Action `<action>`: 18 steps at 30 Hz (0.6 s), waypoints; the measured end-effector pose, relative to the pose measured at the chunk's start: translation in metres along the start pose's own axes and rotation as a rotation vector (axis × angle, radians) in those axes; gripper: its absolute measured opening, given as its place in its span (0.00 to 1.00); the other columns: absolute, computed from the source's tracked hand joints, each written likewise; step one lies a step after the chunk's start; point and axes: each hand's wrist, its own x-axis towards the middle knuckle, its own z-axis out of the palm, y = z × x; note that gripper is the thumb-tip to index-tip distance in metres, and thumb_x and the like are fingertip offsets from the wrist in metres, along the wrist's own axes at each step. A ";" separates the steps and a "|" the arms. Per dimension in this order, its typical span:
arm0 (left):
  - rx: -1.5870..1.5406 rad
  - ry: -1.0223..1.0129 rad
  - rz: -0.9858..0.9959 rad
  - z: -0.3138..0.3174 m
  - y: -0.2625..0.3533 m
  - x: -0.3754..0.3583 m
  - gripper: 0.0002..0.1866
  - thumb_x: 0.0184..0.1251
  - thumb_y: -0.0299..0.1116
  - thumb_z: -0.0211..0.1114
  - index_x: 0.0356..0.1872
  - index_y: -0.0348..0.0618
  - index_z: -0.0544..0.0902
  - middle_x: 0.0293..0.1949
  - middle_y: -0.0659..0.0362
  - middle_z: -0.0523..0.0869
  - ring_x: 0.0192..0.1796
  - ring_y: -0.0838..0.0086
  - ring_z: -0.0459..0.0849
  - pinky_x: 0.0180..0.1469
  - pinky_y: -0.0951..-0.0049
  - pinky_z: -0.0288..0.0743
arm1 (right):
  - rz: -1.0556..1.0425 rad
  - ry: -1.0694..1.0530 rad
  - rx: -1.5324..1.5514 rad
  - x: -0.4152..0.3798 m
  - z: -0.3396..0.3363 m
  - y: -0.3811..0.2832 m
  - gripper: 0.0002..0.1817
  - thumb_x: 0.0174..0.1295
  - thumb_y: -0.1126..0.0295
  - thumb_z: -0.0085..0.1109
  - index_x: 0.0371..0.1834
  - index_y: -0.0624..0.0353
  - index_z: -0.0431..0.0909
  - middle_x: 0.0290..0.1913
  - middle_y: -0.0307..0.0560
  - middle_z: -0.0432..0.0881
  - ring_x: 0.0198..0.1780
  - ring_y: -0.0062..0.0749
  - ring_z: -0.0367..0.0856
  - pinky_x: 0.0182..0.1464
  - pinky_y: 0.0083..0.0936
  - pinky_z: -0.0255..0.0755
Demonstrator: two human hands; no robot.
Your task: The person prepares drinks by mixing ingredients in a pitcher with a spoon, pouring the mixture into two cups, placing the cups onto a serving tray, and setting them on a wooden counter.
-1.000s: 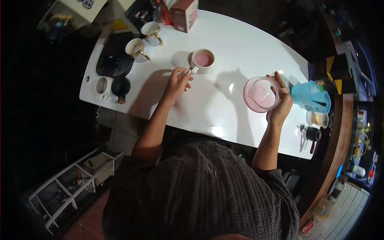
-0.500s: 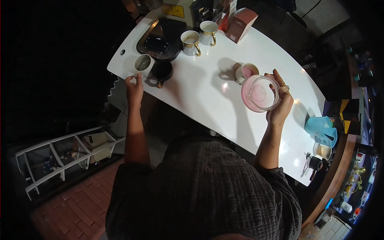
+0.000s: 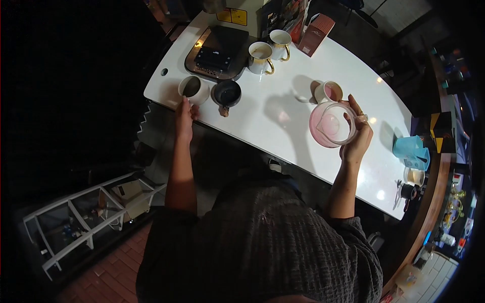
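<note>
My right hand (image 3: 359, 132) is wrapped round a clear glass pitcher (image 3: 323, 139) with a spout, tilted, pink liquid clinging to its inside. Just behind it stands a white cup with pink contents (image 3: 322, 92), partly covered by the pitcher's rim. My left hand (image 3: 185, 118) is closed at the near side of a white mug (image 3: 201, 94) by the table's left edge; the handle there is hidden by the fingers. The mug's inside looks dark. Right beside it sits a small dark cup (image 3: 227, 94) with a brown handle.
Behind the mug lies a black scale on a tray (image 3: 214, 56). Two white mugs with gold handles, one nearer (image 3: 257, 65) and one farther (image 3: 278, 52), stand by a red-brown box (image 3: 317, 35). On the right are a blue pitcher (image 3: 406, 147) and a small cup (image 3: 414, 177).
My view has shifted, so the table sits farther right and lower. My left hand has come closer round the near side of the white mug. The pitcher remains tilted in my right hand.
</note>
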 end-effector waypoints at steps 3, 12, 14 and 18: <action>0.086 0.024 0.065 -0.020 0.018 -0.012 0.19 0.71 0.51 0.56 0.37 0.43 0.77 0.25 0.65 0.77 0.24 0.84 0.71 0.27 0.82 0.60 | -0.031 -0.046 -0.096 -0.005 0.002 -0.009 0.33 0.59 0.60 0.36 0.60 0.78 0.69 0.53 0.59 0.80 0.57 0.39 0.76 0.61 0.30 0.63; 0.152 -0.107 0.287 -0.006 0.103 -0.102 0.17 0.71 0.47 0.55 0.28 0.45 0.78 0.21 0.65 0.74 0.22 0.85 0.66 0.26 0.82 0.54 | -0.212 -0.117 -0.179 0.017 0.005 -0.049 0.33 0.58 0.61 0.34 0.61 0.76 0.68 0.55 0.61 0.79 0.60 0.40 0.75 0.64 0.33 0.60; 0.081 -0.217 0.279 0.011 0.109 -0.122 0.16 0.72 0.42 0.55 0.26 0.43 0.77 0.20 0.66 0.73 0.21 0.86 0.64 0.23 0.83 0.54 | -0.290 -0.138 -0.139 0.029 -0.003 -0.058 0.30 0.61 0.62 0.35 0.59 0.75 0.71 0.54 0.59 0.80 0.59 0.40 0.75 0.64 0.35 0.62; 0.069 -0.331 0.186 0.063 0.110 -0.165 0.16 0.72 0.41 0.55 0.27 0.42 0.78 0.19 0.66 0.74 0.20 0.87 0.64 0.21 0.84 0.52 | -0.397 -0.256 -0.075 0.044 -0.024 -0.091 0.28 0.60 0.66 0.38 0.58 0.77 0.71 0.52 0.59 0.81 0.57 0.38 0.76 0.64 0.30 0.61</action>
